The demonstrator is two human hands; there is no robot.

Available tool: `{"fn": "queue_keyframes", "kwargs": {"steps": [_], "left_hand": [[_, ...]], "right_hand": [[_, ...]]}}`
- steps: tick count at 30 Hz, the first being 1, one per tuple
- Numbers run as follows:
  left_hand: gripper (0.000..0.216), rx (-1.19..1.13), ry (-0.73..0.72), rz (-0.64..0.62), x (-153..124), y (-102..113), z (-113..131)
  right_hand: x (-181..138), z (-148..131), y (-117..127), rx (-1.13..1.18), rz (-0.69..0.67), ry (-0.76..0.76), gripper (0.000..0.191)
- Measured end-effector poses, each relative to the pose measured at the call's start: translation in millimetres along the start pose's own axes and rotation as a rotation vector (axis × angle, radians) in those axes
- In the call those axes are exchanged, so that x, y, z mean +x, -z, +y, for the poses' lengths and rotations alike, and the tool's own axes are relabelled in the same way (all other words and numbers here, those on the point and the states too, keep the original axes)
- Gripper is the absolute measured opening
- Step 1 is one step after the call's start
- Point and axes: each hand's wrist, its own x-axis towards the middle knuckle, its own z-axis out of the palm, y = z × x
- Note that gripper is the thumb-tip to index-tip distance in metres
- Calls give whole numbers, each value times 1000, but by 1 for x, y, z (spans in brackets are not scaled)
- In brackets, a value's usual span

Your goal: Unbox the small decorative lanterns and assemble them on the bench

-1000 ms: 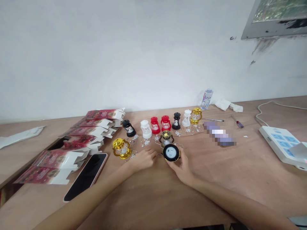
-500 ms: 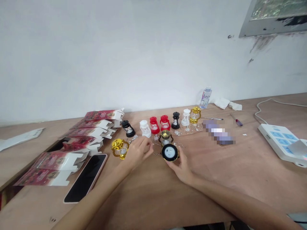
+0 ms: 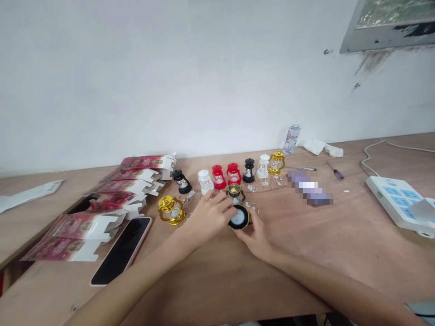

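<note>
My right hand [image 3: 256, 235] is wrapped round a small gold lantern [image 3: 234, 192], tipped so that its round black base with a pale centre faces me. My left hand [image 3: 214, 210] is at the near-left edge of that base, fingers bent and pressed together. What those fingers pinch, if anything, is hidden. To the left stands another gold lantern [image 3: 171, 210], close to my left wrist. Behind the hands is a row of small lanterns, among them a black one [image 3: 181, 182], a white one [image 3: 205, 182] and a red one [image 3: 219, 176]. Thin wire pieces [image 3: 253, 206] lie beside the held lantern.
Flattened red boxes [image 3: 112, 194] overlap on the left, with a phone [image 3: 122, 251] in front. Rightward lie a screwdriver [image 3: 337, 173], a pixelated purple item [image 3: 311, 188] and a white power strip [image 3: 397, 199] with its cable. A clear bottle [image 3: 291, 138] stands near the wall.
My left hand has moved right, from beside the lantern onto its base. My right hand still holds the lantern, which has shifted slightly left.
</note>
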Motion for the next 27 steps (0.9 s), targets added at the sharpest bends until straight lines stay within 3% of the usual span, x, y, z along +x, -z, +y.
{"fn": "queue_keyframes", "kwargs": {"steps": [11, 27], "left_hand": [[21, 164, 13, -42, 5, 10, 17], [14, 304, -22, 157, 1, 8, 18]], "right_hand": [[1, -6, 2, -136, 21, 80, 42], [3, -7, 1, -113, 1, 97, 39]]}}
